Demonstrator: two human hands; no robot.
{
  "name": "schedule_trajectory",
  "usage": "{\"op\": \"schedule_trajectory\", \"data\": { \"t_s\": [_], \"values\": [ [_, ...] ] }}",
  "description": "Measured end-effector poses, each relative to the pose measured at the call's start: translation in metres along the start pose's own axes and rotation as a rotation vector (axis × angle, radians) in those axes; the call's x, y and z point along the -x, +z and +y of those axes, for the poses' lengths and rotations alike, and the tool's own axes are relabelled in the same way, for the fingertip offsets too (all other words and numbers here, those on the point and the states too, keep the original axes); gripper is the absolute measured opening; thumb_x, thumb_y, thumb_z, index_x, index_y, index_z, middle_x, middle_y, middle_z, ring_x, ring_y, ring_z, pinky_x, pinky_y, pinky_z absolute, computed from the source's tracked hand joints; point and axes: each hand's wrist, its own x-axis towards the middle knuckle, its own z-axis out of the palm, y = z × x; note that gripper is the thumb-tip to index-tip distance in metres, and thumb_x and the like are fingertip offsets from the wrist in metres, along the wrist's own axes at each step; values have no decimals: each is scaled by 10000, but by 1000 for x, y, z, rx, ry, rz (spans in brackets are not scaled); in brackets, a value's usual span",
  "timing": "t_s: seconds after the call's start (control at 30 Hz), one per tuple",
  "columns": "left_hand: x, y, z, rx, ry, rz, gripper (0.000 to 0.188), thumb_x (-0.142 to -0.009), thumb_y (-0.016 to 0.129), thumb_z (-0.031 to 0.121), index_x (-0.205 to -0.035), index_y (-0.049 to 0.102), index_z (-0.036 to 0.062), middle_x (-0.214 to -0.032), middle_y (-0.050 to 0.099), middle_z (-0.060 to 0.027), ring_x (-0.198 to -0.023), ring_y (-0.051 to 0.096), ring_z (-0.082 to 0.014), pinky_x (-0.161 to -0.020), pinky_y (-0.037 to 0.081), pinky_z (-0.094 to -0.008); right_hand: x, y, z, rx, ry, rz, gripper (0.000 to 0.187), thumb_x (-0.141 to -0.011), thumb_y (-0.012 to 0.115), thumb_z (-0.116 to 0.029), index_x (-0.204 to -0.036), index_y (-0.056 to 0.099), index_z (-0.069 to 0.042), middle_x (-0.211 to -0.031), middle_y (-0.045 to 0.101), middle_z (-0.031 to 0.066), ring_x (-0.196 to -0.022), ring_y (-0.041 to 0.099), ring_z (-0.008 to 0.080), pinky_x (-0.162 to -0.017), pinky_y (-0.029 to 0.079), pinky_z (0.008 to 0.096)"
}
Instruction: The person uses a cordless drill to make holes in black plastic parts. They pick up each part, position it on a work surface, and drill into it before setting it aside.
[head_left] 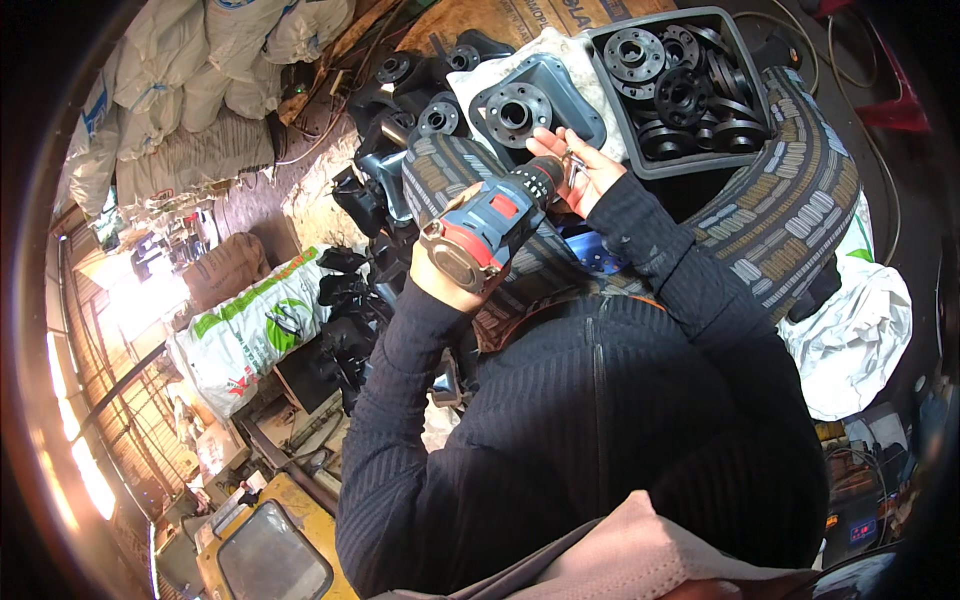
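A cordless drill (490,225), blue-grey with red and a black chuck, is gripped in my left hand (445,278), its chuck pointing up and to the right. Beside that chuck is my right hand (592,172), fingers partly stretched and a small shiny metal piece (573,170) at them; its exact kind is too small to make out. Just beyond my fingers lies a dark grey housing (570,85) with a round flanged hub (512,112) bolted-hole side up, resting on a white cloth (470,75) over my lap area.
A grey crate (762,120) full of round flanged hubs (634,54) stands at the far right. More dark metal parts (393,68) crowd the left. White sacks (165,80) are stacked far left; a white bag (850,340) lies right. A cable (850,100) runs along the floor.
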Motion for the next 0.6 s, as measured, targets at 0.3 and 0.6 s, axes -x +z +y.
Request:
{"op": "schedule_trajectory", "data": {
  "t_s": [0.3,0.6],
  "values": [
    [9,2,-18,-183,71,-106,653,-657,726,193,-1222,439,35,-1114,578,-89,-958,601,-224,-821,484,-295,-6,0,5,203,-20,110,265,-936,439,-232,-1091,503,-27,-1138,568,148,-1051,564,247,-811,524,348],
    [22,3,-21,81,-174,-48,685,-689,698,209,-1280,389,52,-1222,512,-90,-1058,556,-202,-890,449,-293,-15,2,12,223,16,1,371,-932,447,-198,-1249,414,-9,-1213,509,182,-1107,524,244,-857,498,353]
  ]
}}
